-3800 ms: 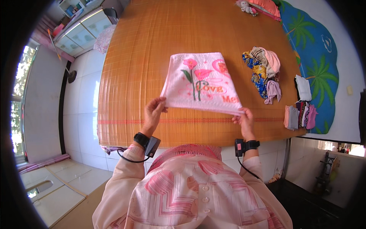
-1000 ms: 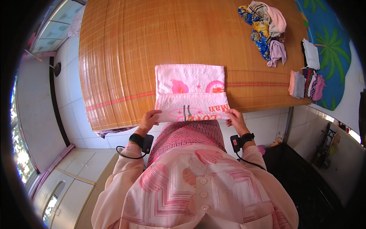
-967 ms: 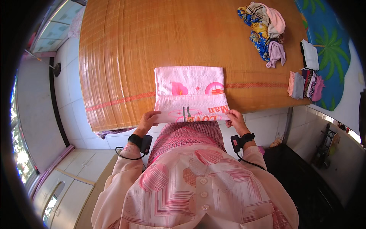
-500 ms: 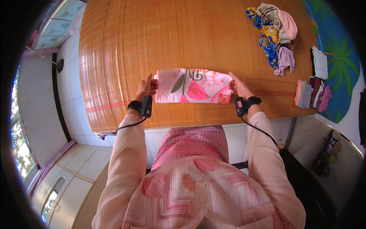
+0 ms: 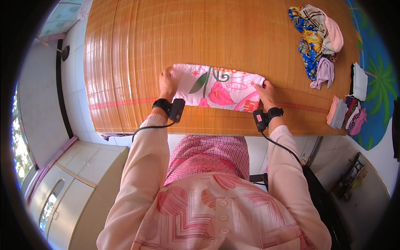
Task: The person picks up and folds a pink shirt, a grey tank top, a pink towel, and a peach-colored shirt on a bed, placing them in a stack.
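Note:
A pink and white towel-like cloth (image 5: 237, 88), printed with a pink flower and green stem, is folded into a long rectangle over the woven mat. It lies slightly tilted, its right end nearer to me. At its left end my left hand (image 5: 167, 85) is closed on the edge, fingers partly hidden. My right hand (image 5: 266, 92) pinches the right end, thumb on top and the other fingers mostly out of sight. Both wrists carry black straps with small black boxes and cables.
An orange-brown woven mat (image 5: 200, 37) covers the wide surface before me. Crumpled clothes (image 5: 314, 46) lie at the far right. Nearer, small folded clothes (image 5: 336, 111) and a folded white cloth (image 5: 359, 81) sit along the right edge. A pale cabinet (image 5: 75, 196) stands at lower left.
My fingers have closed on the two ends of the cloth. The cloth has turned slightly, its left end now farther from me than its right. The whole view has shifted a little.

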{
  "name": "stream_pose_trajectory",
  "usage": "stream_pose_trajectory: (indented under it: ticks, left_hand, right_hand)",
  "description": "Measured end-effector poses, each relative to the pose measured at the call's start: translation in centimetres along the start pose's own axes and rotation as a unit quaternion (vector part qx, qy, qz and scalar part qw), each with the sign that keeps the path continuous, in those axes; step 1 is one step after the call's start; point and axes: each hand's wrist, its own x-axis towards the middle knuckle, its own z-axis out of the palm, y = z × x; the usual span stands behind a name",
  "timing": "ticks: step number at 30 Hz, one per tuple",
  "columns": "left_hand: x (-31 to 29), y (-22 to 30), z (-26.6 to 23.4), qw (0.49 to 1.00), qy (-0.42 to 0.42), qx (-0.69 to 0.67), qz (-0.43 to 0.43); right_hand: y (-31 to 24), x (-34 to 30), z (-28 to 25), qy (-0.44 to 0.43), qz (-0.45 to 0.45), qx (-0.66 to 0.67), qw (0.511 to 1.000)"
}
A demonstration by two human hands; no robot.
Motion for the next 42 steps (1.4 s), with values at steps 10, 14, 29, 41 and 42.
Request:
stream_pose_trajectory:
  ticks: [10, 14, 29, 41, 42]
  left_hand:
    - [-0.1, 2.0, -1.7, 0.97, -0.051, -0.235, 0.033]
    - [-1.8, 2.1, -3.4, 0.933, -0.078, -0.341, -0.088]
    - [0.0, -0.6, -3.9, 0.96, -0.182, -0.21, -0.027]
    - [-3.0, -0.5, -3.8, 0.958, -0.255, -0.097, -0.091]
    - [-3.4, -1.1, -3.9, 0.957, -0.26, -0.089, -0.092]
  right_hand:
    - [-3.9, -3.1, -1.8, -0.037, -0.01, 0.202, 0.979]
    - [-3.2, -2.8, -1.2, -0.029, -0.024, 0.153, 0.987]
    - [-3.2, -2.8, -1.7, -0.104, 0.018, 0.01, 0.994]
    - [-0.5, -6.4, -1.6, -0.122, 0.141, 0.123, 0.975]
    - [-0.3, -6.7, -1.5, -0.141, 0.144, 0.137, 0.97]
